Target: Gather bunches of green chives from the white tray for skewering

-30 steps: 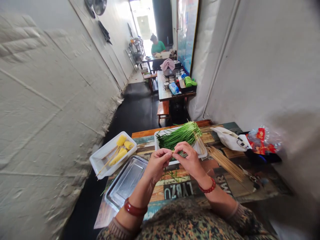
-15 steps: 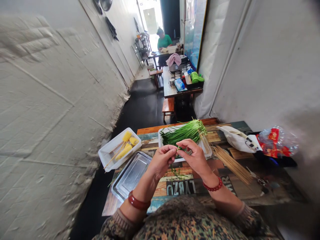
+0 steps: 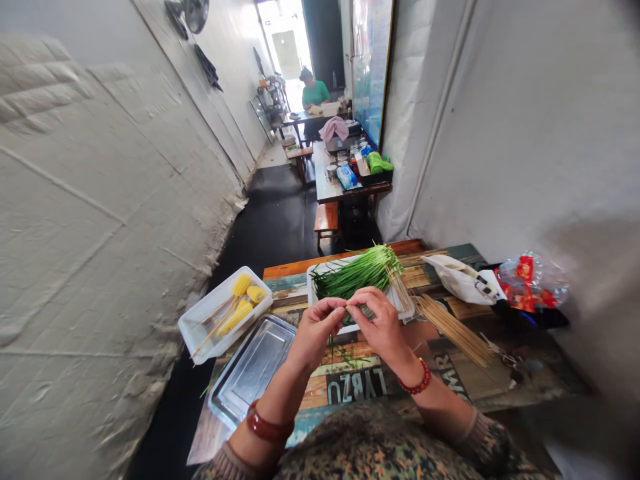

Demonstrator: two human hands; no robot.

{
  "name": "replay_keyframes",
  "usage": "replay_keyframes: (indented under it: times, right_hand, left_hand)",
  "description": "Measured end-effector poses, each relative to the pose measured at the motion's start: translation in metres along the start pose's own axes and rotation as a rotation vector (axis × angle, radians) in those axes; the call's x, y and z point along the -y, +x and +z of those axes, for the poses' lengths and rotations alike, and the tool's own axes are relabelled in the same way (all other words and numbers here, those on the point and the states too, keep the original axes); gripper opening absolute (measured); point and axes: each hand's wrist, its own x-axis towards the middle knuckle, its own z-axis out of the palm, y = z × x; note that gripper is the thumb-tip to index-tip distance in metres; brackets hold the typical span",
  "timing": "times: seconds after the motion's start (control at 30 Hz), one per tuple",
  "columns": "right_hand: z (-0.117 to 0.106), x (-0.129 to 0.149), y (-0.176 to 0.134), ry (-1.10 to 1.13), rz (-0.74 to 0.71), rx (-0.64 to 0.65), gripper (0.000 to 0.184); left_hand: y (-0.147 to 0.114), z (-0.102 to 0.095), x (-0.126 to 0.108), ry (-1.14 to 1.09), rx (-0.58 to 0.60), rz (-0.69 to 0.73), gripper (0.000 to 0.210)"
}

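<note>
Left hand [image 3: 314,328]: fingertips pinched together on a thin green chive stalk [image 3: 347,308], raised over the table's [image 3: 350,383] near middle.
Right hand [image 3: 381,325]: thumb and forefinger pressed on the same stalk, tips nearly touching the left hand's.
Chive pile [image 3: 356,272]: lies in the white tray [image 3: 406,308] just beyond the hands.
Technique: judged best to keep both pinches close together and light, so the stalk neither snaps nor slips.
Bamboo skewers [image 3: 453,327]: loose fan to the right, near the right wrist.
Left side: steel tray [image 3: 253,367]; beyond it a tub of skewered corn [image 3: 239,307].
Obstruction: chive scraps [image 3: 345,352] under the hands; skewers lie close to the right forearm.
</note>
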Motion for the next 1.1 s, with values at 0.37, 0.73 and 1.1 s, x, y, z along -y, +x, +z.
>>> replay_keyframes:
  times: [0.37,0.73,1.1]
  right_hand:
    - [-0.007,-0.047,0.009,0.003,0.103,0.041,0.019]
    - [-0.037,-0.194,0.037,-0.621,0.439,0.031,0.025]
    - [-0.019,-0.194,0.05,-0.931,0.386,0.098,0.016]
  left_hand:
    - [0.016,-0.014,0.009,0.064,-0.04,0.009,0.026]
    - [0.028,-0.042,0.012,-0.001,-0.154,0.021,0.028]
    - [0.034,-0.048,0.013,-0.019,-0.165,0.033,0.028]
